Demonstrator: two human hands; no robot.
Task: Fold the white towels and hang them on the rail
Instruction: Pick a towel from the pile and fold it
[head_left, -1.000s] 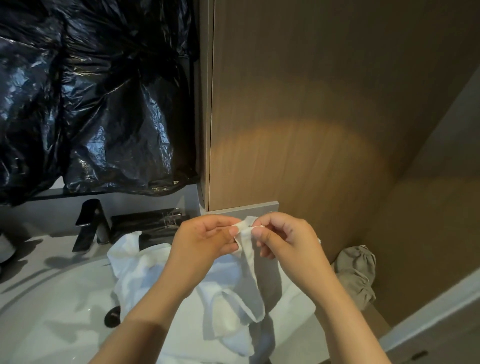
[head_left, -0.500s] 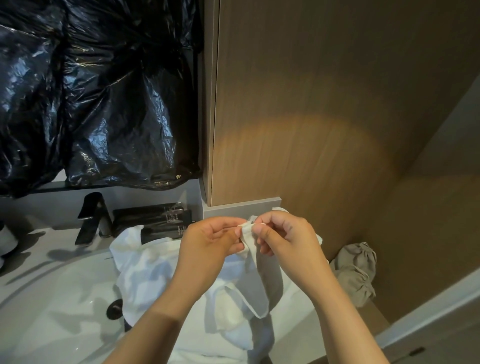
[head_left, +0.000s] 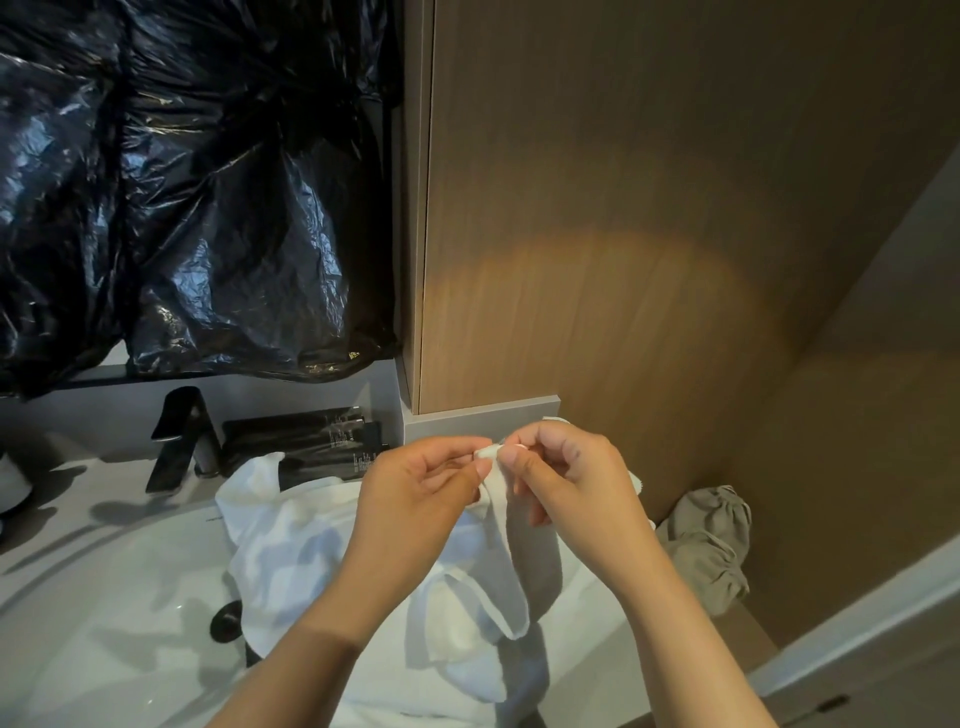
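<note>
Towel (head_left: 498, 551) corner pinched up between both hands, left hand (head_left: 421, 493) and right hand (head_left: 566, 478) almost touching, fingertips clamped on the edge! Its body hangs down over the white sink (head_left: 119, 613), beside the black tap (head_left: 179, 441). Looks like finding corners to start the fold; next, hands must slide apart along the hem. No rail in sight.
</note>
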